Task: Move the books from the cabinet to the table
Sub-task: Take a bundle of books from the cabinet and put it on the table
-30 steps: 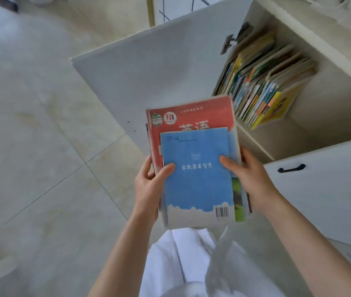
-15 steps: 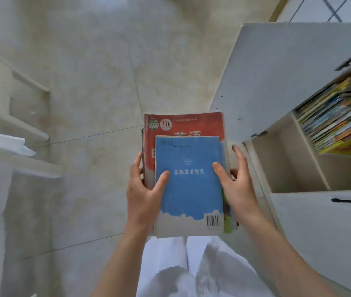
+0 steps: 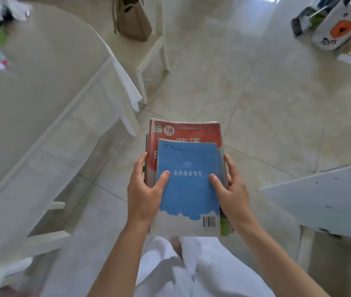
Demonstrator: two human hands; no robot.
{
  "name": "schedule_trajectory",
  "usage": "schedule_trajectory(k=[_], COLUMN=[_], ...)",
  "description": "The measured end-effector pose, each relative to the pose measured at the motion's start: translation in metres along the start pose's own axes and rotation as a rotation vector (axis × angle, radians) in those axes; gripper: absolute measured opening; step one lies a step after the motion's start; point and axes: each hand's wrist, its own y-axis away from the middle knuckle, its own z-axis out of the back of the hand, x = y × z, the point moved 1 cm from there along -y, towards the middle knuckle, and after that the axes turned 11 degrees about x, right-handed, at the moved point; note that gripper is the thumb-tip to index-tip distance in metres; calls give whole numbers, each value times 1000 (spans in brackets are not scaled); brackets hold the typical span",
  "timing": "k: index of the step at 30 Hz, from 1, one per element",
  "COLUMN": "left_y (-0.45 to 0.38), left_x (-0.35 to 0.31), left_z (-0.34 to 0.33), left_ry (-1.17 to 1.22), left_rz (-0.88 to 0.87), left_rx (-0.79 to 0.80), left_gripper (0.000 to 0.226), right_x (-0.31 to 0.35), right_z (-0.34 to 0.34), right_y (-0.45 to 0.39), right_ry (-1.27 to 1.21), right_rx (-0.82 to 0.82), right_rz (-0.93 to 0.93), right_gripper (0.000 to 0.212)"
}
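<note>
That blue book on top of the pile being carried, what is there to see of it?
The blue book is a worn paperback: a sky-blue cover with a line of small dark characters across its middle, a white cloud-edged band along the bottom and a barcode in the lower right corner. It lies flat, face up, atop a larger red book. The left hand and right hand grip the stack's sides, each thumb pressing on the blue cover.

Daylight was bright and washed-out, strongest at the top, where glare bleached the pale glossy tiled floor [image 3: 223, 46]. Shadows were soft and faint. Heavy wide-angle bending curved the white cloth-covered surface [image 3: 20, 108] at left. Motion blur smeared the left and upper edges; the white skateboard with orange patch [image 3: 339, 28] was soft. The blue paperback book cover [image 3: 188, 181] at centre stayed fairly sharp.
</note>
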Motion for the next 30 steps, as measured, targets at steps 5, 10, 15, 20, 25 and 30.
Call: schedule_trajectory(k=[5, 10, 15, 20, 25, 30], left_y=[-30, -50, -53, -50, -50, -56], left_x=[-6, -8, 4, 22, 47, 76], left_z=[33, 65, 103, 144, 197, 308], left_ry=[37, 81, 73, 80, 103, 115], left_rz=[31, 77, 142, 190, 227, 228], left_rx=[-232, -450, -670, -840, -916, -964], left_gripper=[53, 50, 55, 59, 63, 61], right_x=[49, 96, 127, 142, 154, 185], right_z=[-28, -73, -129, -190, -259, -373], right_y=[-59, -108, -134, -146, -148, -142], right_ry=[177, 374, 435, 502, 503, 492], right_rx=[171, 358, 550, 697, 783, 830], right_rz=[62, 171, 255, 276, 301, 277], right_gripper=[63, 62, 57, 54, 48, 53])
